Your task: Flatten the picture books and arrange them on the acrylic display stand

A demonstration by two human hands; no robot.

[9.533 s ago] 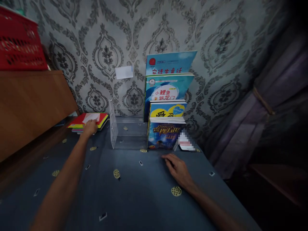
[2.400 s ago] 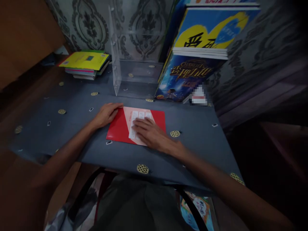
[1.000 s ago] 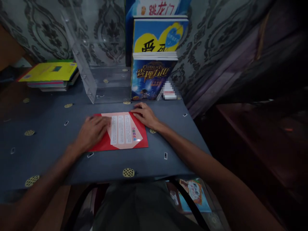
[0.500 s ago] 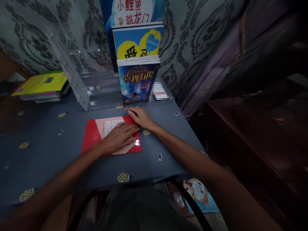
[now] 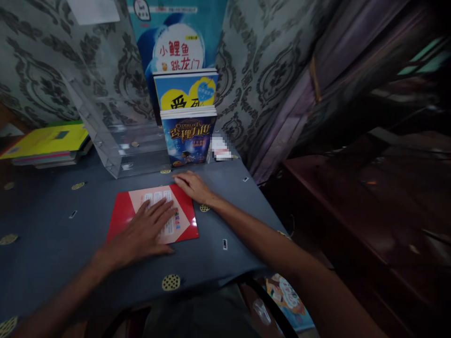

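Observation:
A thin red and pink booklet (image 5: 182, 213) lies flat on the dark, patterned tablecloth, with printed text on its pink part. My left hand (image 5: 148, 230) rests palm down across its lower middle, fingers stretched out and thumb apart, covering some of the print. By the booklet's upper right corner lies my right hand (image 5: 193, 186), touching the edge with its fingers loosely bent; nothing shows in it. Behind that hand a blue storybook (image 5: 188, 141) stands upright in a clear acrylic rack (image 5: 112, 164).
A yellow-and-blue book (image 5: 176, 91) and a tall teal book (image 5: 179, 49) stand behind the storybook. At the left sits a stack of books (image 5: 45, 145), yellow on top. The table's right edge borders a dark red surface (image 5: 338, 211). Below the front edge is another picture book (image 5: 291, 300).
My left hand has slid left over the booklet and its fingers have spread, uncovering its right side. My right hand stays by the corner. The view has tilted up and turned slightly right.

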